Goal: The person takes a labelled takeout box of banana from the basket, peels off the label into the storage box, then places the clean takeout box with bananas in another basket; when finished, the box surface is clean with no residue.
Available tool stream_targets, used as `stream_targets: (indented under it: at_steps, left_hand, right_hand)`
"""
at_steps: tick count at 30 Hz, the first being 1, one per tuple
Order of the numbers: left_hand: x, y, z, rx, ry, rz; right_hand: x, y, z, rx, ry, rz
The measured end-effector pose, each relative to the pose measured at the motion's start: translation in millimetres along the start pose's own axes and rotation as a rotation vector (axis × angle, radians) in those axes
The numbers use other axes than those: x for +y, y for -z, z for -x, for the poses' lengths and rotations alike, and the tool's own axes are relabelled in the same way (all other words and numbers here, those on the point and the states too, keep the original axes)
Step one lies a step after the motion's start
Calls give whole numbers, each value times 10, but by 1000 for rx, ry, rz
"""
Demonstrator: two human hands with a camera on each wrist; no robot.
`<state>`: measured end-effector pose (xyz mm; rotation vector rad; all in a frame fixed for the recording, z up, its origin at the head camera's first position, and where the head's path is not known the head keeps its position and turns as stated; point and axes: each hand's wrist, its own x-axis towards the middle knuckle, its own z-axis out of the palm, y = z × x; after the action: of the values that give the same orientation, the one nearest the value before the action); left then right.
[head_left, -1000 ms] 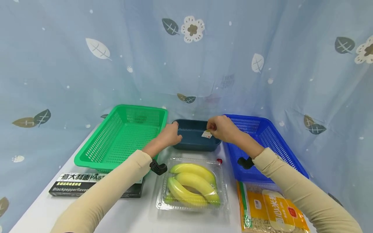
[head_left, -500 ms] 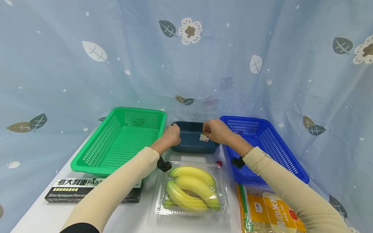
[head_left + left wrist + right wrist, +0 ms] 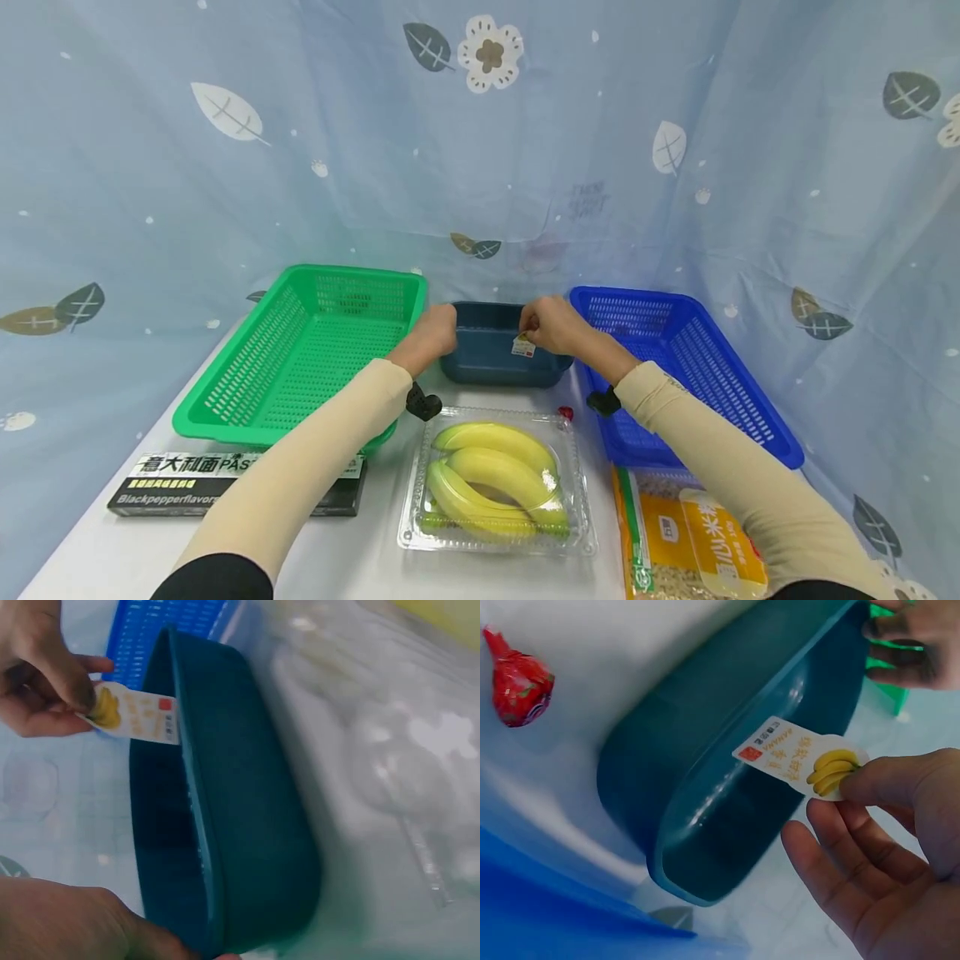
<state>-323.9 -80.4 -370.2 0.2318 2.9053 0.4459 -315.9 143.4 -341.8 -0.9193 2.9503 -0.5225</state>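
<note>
A dark teal plastic bin [image 3: 498,373] stands against the curtain between two baskets. My left hand [image 3: 432,335] grips the rim at its left end; in the right wrist view those fingers [image 3: 900,671] curl over that end. Between thumb and fingertips, my right hand [image 3: 558,325] pinches a small white label card [image 3: 795,756] printed with yellow bananas. The card hangs over the bin's opening, at the right part of the bin. Nearer the front lies a clear plastic clamshell [image 3: 581,533] with several yellow bananas [image 3: 498,471] inside.
A green basket [image 3: 225,408] stands at left, a blue basket [image 3: 712,358] at right. In front of them lie a black pasta box [image 3: 165,492] and an orange grain bag [image 3: 675,542]. A red wrapped candy [image 3: 521,686] sits near the bin.
My left hand's fingers and thumb have closed onto the bin's left end. The right hand, still pinching the label card, has moved slightly left. The head view has shifted a little.
</note>
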Motion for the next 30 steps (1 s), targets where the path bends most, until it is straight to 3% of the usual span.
stream_targets:
  at_steps: [7,17,30]
  left_hand:
    - [0,59,-20,-23,7,-10]
    - [31,-1,-61,-17,-11,-58]
    - [8,-21,-114,-22,0,-53]
  right_hand:
    - [53,-108,-252,-49,-68,-9]
    - [146,-296,-486,-127,-126,45]
    - [381,-526,-651,-87,-63,246]
